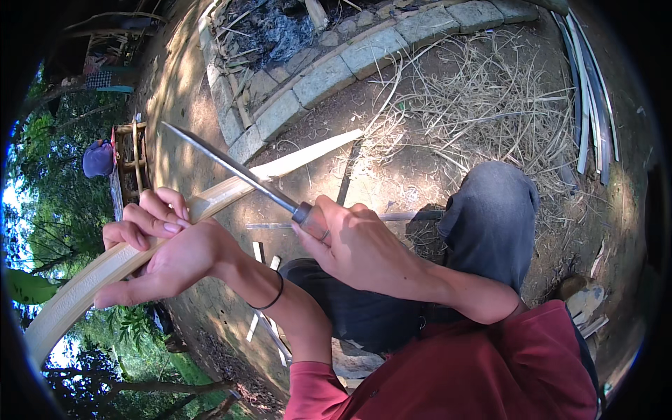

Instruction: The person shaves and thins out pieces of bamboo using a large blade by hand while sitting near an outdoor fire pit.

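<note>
My left hand (pixel 185 255) is closed around a long pale strip of split bamboo or wood (pixel 77 290), its fingers curled over the top and the thumb below. The strip runs from the lower left rim up to a narrowed tip near the middle. My right hand (pixel 360 241) grips the handle of a knife (pixel 227 164) with a long, narrow, pointed blade. That blade points up and left and crosses over the strip just beyond my left fingers; whether the two touch, I cannot tell.
A curved stone border (pixel 322 84) rings grey ash (pixel 287 38) at the top. Curled shavings (pixel 490 105) cover the ground at upper right, with long strips (pixel 586 98) beside them. More cut strips (pixel 262 315) lie below. At left, a purple cap (pixel 99 158) sits by a wooden frame (pixel 131 150).
</note>
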